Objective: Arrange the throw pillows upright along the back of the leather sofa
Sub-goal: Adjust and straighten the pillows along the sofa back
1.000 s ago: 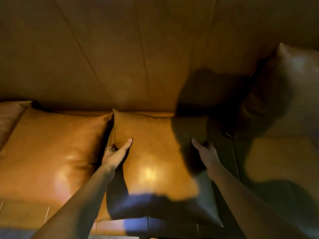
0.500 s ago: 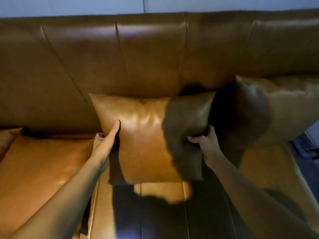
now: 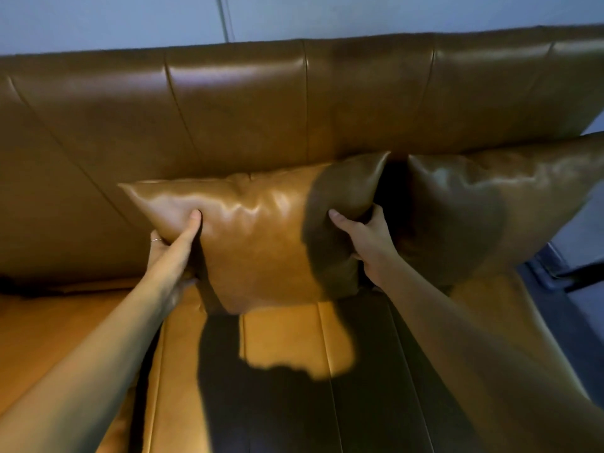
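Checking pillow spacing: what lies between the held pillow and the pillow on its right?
In the head view, only a narrow dark gap; the right hand grips the held pillow at that edge, beside the second pillow.

Tan leather pillow (image 3: 261, 243) upright against sofa back (image 3: 245, 103)
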Tool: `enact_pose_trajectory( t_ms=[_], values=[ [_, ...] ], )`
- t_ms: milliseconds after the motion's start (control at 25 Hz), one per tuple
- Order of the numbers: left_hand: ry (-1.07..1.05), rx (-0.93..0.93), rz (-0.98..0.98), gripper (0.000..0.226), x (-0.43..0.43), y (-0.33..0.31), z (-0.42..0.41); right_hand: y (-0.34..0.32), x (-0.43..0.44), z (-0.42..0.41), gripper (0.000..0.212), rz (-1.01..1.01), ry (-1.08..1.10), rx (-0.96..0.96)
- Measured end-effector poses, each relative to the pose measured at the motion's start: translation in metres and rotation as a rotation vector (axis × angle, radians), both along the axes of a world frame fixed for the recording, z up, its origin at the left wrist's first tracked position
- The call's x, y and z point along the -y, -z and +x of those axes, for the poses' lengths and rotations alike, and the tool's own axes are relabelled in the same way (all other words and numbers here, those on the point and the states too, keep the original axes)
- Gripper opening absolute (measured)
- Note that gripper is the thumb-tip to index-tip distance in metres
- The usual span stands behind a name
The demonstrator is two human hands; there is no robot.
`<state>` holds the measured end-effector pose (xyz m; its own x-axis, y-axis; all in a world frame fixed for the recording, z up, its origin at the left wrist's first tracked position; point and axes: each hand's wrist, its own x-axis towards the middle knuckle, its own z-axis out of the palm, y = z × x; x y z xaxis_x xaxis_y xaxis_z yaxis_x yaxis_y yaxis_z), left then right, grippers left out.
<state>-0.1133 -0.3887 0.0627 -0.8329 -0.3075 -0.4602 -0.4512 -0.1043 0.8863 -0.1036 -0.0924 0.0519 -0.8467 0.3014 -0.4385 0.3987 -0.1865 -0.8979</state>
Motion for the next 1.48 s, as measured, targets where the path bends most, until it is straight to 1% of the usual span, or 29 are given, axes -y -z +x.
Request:
enact_pose_trajectory(
  t_ms=[120,320,400,440,560,680,800,920,1000,1080,1160,1280,1360,1480],
  values=[
    [-0.004,0.002,-0.008,0.075,0.001,0.002,-0.005,0.003,0.0,-0.003,0.092,0.026,0.026,-0.01],
    [0.036,0.039,-0.052,0.091,0.002,0.01,-0.022,0.011,0.009,-0.014,0.097,0.205,0.013,0.001],
    [0.049,0.078,-0.044,0.103,0.002,0.009,-0.026,0.011,0.012,-0.015,0.098,0.256,0.008,0.014],
    [0.061,0.093,-0.041,0.104,0.003,0.008,-0.028,0.009,0.013,-0.015,0.098,0.27,0.003,0.027],
    [0.094,0.131,-0.068,0.103,0.007,0.004,-0.025,0.0,0.015,-0.012,0.098,0.297,-0.004,0.071],
    [0.127,0.112,-0.144,0.098,0.013,-0.003,-0.022,-0.01,0.024,-0.007,0.094,0.439,0.014,0.078],
    [0.112,0.041,-0.279,0.093,0.016,-0.013,-0.019,-0.019,0.04,0.003,0.094,0.61,-0.012,0.066],
    [0.168,-0.107,-0.493,0.087,0.019,-0.035,-0.008,-0.031,0.057,0.018,0.09,0.766,-0.154,0.018],
    [0.276,-0.268,-0.732,0.081,0.024,-0.053,0.008,-0.042,0.073,0.027,0.083,0.923,-0.278,-0.062],
    [0.358,-0.369,-1.0,0.077,0.034,-0.069,0.025,-0.055,0.097,0.035,0.08,1.103,-0.387,-0.155],
    [0.374,-0.362,-1.153,0.075,0.047,-0.079,0.041,-0.063,0.123,0.043,0.076,1.238,-0.467,-0.254],
    [0.289,-0.293,-1.23,0.075,0.086,-0.09,0.064,-0.07,0.175,0.055,0.074,1.352,-0.572,-0.411],
    [0.235,-0.247,-1.252,0.074,0.122,-0.091,0.08,-0.073,0.216,0.061,0.075,1.323,-0.638,-0.451],
    [0.165,-0.168,-1.233,0.073,0.182,-0.085,0.101,-0.068,0.283,0.074,0.077,1.236,-0.73,-0.479]
  ],
)
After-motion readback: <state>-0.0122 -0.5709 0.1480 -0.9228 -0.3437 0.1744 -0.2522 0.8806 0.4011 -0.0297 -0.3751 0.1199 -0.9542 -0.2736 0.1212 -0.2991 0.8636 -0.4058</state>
